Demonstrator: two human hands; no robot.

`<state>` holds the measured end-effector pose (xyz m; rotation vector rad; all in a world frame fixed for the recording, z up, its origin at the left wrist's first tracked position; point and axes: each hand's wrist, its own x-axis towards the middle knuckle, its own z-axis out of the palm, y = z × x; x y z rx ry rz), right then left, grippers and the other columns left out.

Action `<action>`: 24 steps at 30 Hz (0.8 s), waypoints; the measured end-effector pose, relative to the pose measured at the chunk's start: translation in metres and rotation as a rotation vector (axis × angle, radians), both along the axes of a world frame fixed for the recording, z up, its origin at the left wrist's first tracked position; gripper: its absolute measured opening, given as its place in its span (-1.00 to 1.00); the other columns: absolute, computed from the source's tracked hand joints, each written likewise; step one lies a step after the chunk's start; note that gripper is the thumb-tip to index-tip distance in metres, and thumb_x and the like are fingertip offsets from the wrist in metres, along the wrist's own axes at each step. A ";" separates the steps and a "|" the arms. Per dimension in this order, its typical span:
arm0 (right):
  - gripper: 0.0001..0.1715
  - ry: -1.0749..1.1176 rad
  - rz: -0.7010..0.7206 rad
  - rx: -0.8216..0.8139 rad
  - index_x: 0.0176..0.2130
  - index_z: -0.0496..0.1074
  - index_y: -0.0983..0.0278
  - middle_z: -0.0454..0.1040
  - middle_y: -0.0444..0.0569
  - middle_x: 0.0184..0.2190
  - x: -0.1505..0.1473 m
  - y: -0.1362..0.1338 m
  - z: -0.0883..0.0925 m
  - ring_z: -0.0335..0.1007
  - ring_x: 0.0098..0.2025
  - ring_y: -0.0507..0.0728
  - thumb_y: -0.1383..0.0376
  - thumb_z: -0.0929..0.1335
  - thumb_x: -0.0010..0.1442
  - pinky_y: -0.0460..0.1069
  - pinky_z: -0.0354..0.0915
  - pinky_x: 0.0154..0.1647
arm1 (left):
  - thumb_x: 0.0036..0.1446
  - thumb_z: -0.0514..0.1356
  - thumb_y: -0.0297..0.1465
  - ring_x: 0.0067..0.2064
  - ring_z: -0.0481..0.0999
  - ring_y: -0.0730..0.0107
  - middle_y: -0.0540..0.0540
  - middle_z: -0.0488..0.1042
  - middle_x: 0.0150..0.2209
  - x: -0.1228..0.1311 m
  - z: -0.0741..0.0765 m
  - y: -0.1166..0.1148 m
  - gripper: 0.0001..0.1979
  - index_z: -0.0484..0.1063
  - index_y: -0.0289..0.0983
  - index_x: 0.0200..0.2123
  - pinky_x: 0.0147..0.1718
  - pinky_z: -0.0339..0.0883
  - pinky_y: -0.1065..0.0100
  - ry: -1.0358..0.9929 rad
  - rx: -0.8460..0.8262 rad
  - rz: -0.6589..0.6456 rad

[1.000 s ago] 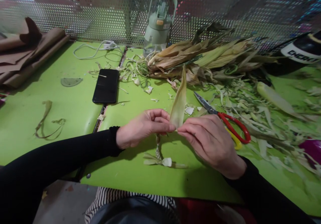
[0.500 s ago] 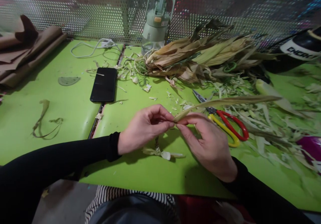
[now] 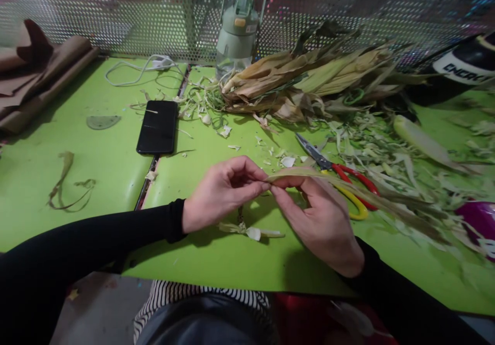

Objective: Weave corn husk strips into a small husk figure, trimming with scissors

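Note:
My left hand [image 3: 226, 193] and my right hand [image 3: 319, 221] meet tip to tip above the table, each closed in a pinch. Between their fingertips is the end of a long, pale green-brown corn husk strip [image 3: 299, 171]. Its length passes over the back of my right hand and trails to the right, over the handles of red-and-yellow scissors [image 3: 324, 163]. The scissors lie partly opened just beyond my right hand. Below the fingers rests a small knotted husk piece [image 3: 253, 233], its upper part partly hidden by my left hand.
Dried corn husks [image 3: 309, 84] are heaped at the back beside a green water bottle [image 3: 236, 40]. Shreds cover the right side, with a purple object [image 3: 477, 224] there. A black phone [image 3: 158, 127], white cable [image 3: 127, 83], half-round piece [image 3: 102, 122] and brown paper [image 3: 42, 84] lie left.
The free end of the husk strip has dropped from pointing out rightward to sagging over my right hand and the scissors. Both hands keep their pinch; the view has shifted slightly.

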<state>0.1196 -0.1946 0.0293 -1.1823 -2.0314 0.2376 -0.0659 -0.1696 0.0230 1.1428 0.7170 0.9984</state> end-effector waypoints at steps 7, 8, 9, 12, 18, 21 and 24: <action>-0.86 0.123 -0.001 -0.038 -0.18 0.44 0.17 0.52 -0.16 -0.35 0.004 0.003 -0.006 0.48 -0.36 0.06 0.34 0.44 0.22 -0.03 0.41 -0.35 | -0.01 0.40 -0.47 -0.43 0.48 0.60 0.04 0.50 -0.46 0.001 0.001 -0.001 -0.78 0.40 -0.34 -0.35 -0.35 0.37 0.49 -0.111 -0.206 0.014; -0.86 0.100 0.032 0.001 -0.20 0.44 0.17 0.53 -0.16 -0.35 0.004 0.004 -0.005 0.49 -0.35 0.05 0.37 0.44 0.23 -0.04 0.41 -0.34 | -0.01 0.39 -0.49 -0.44 0.48 0.60 0.05 0.51 -0.47 0.002 0.002 -0.001 -0.78 0.40 -0.34 -0.34 -0.35 0.37 0.49 -0.128 -0.250 0.012; -0.87 0.068 0.068 0.050 -0.22 0.44 0.18 0.53 -0.15 -0.34 0.005 0.005 -0.003 0.49 -0.34 0.05 0.40 0.43 0.23 -0.05 0.42 -0.31 | 0.00 0.38 -0.51 -0.46 0.48 0.60 0.06 0.51 -0.48 0.002 0.002 -0.001 -0.78 0.39 -0.34 -0.33 -0.35 0.37 0.49 -0.138 -0.297 0.009; -0.87 -0.062 0.144 0.180 -0.21 0.46 0.22 0.56 -0.07 -0.32 0.006 0.008 0.003 0.53 -0.28 0.07 0.43 0.43 0.23 -0.04 0.43 -0.25 | -0.02 0.36 -0.56 -0.49 0.46 0.61 0.08 0.51 -0.51 0.001 0.005 0.000 -0.76 0.38 -0.33 -0.30 -0.38 0.33 0.50 -0.142 -0.434 0.000; -0.85 -0.250 0.199 0.309 -0.18 0.47 0.30 0.58 0.04 -0.32 0.010 0.010 0.007 0.53 -0.29 0.12 0.42 0.45 0.20 0.00 0.43 -0.23 | 0.03 0.34 -0.54 -0.50 0.40 0.65 0.05 0.50 -0.50 -0.002 0.012 0.001 -0.88 0.43 -0.35 -0.39 -0.45 0.24 0.53 -0.050 -0.515 -0.049; -0.83 -0.284 0.192 0.374 -0.17 0.46 0.29 0.58 0.03 -0.33 0.012 0.010 0.006 0.52 -0.31 0.13 0.43 0.45 0.20 0.01 0.43 -0.24 | 0.06 0.33 -0.51 -0.47 0.44 0.65 0.02 0.52 -0.49 -0.003 0.014 -0.001 -0.87 0.42 -0.36 -0.44 -0.42 0.26 0.54 -0.063 -0.554 -0.084; -0.81 -0.282 0.165 0.422 -0.15 0.45 0.27 0.59 0.04 -0.29 0.012 0.010 0.004 0.53 -0.29 0.13 0.45 0.44 0.21 0.01 0.44 -0.23 | 0.05 0.37 -0.46 -0.42 0.48 0.62 0.01 0.54 -0.46 -0.002 0.013 -0.004 -0.82 0.41 -0.35 -0.43 -0.36 0.32 0.53 -0.116 -0.561 -0.092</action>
